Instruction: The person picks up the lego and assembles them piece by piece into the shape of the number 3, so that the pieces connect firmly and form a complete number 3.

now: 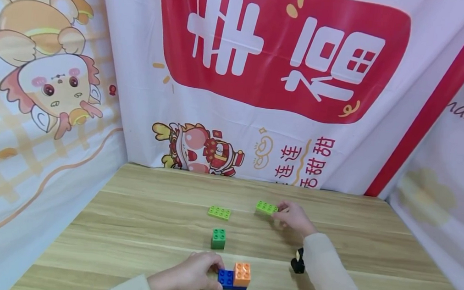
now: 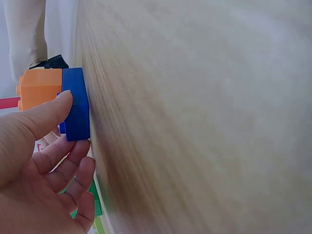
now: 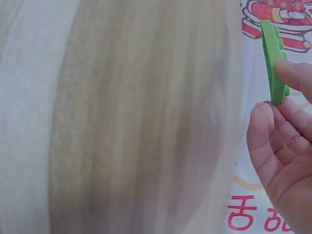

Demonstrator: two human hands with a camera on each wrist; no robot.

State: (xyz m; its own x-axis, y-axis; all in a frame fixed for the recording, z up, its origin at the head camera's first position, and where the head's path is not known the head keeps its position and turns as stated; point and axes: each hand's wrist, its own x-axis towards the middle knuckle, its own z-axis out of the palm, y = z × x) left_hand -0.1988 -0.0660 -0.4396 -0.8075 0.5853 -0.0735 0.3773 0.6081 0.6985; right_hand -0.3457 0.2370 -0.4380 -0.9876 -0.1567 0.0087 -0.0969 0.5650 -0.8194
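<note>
Printed cloth (image 1: 283, 53) hangs behind a wood-grain surface (image 1: 145, 234); more patterned cloth on both sides. On the surface we log scattered toy bricks.

Right hand (image 1: 293, 218), far side: grip pinching one end of a light-green plate (image 1: 265, 207), thumb on the studded face, fingertips by the lower edge. The plate looks lifted clear of the surface.

Left hand (image 1: 193, 273), near side: grip closed on the left end of a blue brick (image 1: 226, 278), thumb on one side, fingers opposite. An orange brick (image 1: 242, 275) sits on its right half; the left-half studs are bare.

Between the hands, apart from each other: a second light-green plate (image 1: 219, 213), studs up, and a darker green block (image 1: 218, 239). A black object (image 1: 298, 261) lies beside the right sleeve (image 1: 328, 273), partly covered; we cannot tell what it is.

Handling, our judgement: hard plastic, light, stiff, hardly fragile, a little slick. We would take the thin plate by its edges, studs and underside free, and steady the blue brick low by its sides.
</note>
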